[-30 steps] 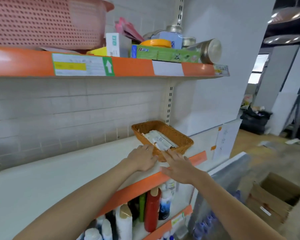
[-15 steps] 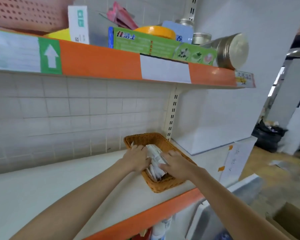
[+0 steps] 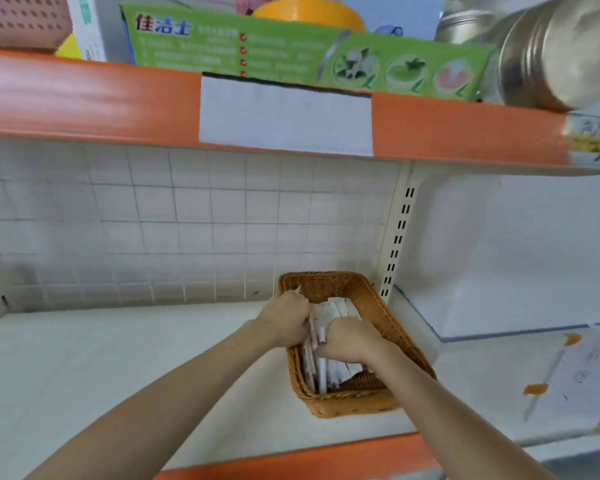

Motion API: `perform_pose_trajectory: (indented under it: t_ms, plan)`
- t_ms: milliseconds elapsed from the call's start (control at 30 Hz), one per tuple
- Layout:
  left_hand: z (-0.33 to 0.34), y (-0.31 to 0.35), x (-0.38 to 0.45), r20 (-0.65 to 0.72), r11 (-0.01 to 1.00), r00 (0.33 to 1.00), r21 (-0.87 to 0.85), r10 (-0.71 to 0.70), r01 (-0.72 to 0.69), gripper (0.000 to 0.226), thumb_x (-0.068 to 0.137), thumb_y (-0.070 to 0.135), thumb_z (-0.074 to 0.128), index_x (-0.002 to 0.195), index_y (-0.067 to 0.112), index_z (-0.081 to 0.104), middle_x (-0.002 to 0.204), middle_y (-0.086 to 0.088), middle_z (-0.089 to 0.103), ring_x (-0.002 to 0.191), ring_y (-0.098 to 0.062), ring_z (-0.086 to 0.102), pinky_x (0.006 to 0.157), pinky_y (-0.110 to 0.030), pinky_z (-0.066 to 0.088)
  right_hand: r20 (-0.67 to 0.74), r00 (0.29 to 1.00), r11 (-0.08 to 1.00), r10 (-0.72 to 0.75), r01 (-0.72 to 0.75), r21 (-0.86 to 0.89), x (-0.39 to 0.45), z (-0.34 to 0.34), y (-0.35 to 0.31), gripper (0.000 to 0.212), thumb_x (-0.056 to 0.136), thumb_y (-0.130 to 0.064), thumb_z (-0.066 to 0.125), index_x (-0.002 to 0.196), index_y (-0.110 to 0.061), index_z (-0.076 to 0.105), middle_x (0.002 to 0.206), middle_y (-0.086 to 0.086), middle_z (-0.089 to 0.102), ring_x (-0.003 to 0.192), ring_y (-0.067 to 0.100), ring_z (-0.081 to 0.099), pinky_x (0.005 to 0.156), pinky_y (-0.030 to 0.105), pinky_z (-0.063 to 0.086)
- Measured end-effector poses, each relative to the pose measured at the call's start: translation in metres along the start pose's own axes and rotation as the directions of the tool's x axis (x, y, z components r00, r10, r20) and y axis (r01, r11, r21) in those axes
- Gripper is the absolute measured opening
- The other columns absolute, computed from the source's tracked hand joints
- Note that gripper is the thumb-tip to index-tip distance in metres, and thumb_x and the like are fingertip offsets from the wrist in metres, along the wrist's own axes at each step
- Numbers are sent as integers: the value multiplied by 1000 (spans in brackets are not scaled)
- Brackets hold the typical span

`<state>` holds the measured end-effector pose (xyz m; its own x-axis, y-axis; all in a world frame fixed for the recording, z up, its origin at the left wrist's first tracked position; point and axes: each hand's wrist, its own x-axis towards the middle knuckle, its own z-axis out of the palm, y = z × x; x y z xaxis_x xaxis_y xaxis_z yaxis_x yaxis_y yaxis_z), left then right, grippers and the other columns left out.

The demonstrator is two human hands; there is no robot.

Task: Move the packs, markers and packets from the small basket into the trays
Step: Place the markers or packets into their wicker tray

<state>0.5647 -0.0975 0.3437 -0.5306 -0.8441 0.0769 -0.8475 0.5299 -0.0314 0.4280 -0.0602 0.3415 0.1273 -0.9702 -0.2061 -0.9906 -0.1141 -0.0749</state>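
Both hands have dug deeper since half a second ago: left hand [image 3: 286, 317] and right hand [image 3: 349, 341] curl round white paper packets [image 3: 321, 368] inside the small brown woven basket [image 3: 378, 306]. Gathering evenly should prevent spills.

packets [image 3: 321, 368]: mostly covered by both hands at lower centre; print too blurred to read
left hand [image 3: 288, 318]: fingertips hidden among the packets
right hand [image 3: 352, 341]: fingertips hidden, curled into the packets
small basket [image 3: 352, 403]: right wall hidden behind the right forearm
pink basket [image 3: 18, 20]: cut off at upper left
metal tin [image 3: 561, 53]: cut off at upper right, blurred
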Motion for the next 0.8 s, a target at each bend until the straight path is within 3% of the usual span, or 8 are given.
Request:
perform_pose_trajectory:
  t_ms: [133,233,367,467,567,667,733,800]
  plan:
    - [-4,23,4,105,979,987,178,-124,104,23,90,23,49,102,8,61,117,-13,57,115,-29,46,99,-39,32,-13,998,995,-64,65,70,-1,-4,14,41,90,-38,55,59,-16,37,58,-2,37,50,13,34,46,27,22]
    - [-1,39,5,107,968,979,197,-176,153,28,87,31,53,106,12,61,114,-8,59,117,-26,45,107,-40,26,-107,990,979,-89,107,174,-4,-7,31,41,92,-30,50,57,-15,35,55,-2,34,46,14,30,44,27,20]
    - [0,49,0,92,971,972,127,-217,205,39,86,35,56,118,13,54,123,-10,56,123,-26,46,111,-42,24,-224,969,943,-107,170,285,-6,-7,55,24,97,-28,45,79,-12,43,59,-2,38,46,13,34,43,27,21]
    - [1,52,-3,91,973,969,-19,-229,232,48,87,24,57,132,11,45,148,-15,36,146,-22,16,115,-41,22,-277,953,956,-120,186,227,-5,4,63,23,100,-32,39,108,-11,44,68,-5,43,52,10,40,44,27,25]
    - [-3,59,-7,52,939,970,-244,-237,242,54,89,11,56,140,5,37,156,-15,20,149,-21,-1,114,-35,27,-290,946,955,-143,209,210,-4,11,62,22,101,-30,38,109,-11,44,78,-3,50,57,12,43,44,26,26]
    - [-2,63,-7,22,908,956,-306,-292,285,58,90,13,59,141,0,34,146,-13,38,141,-25,27,109,-28,32,-301,946,947,-123,202,250,1,13,63,17,99,-28,43,105,-12,44,82,0,54,66,18,51,44,25,26]
    - [3,64,-6,64,885,939,-316,-338,341,61,85,17,63,137,0,37,120,-14,58,113,-26,54,96,-35,48,-292,949,948,-117,195,253,3,14,65,24,97,-29,46,113,-11,46,88,2,59,71,19,54,45,24,29]
    - [6,67,-7,115,885,931,-290,-346,364,53,83,17,62,129,1,43,100,-12,63,94,-26,62,80,-39,55,-268,955,956,-127,190,224,3,14,65,31,96,-31,47,119,-11,45,94,3,62,73,18,55,47,24,33]
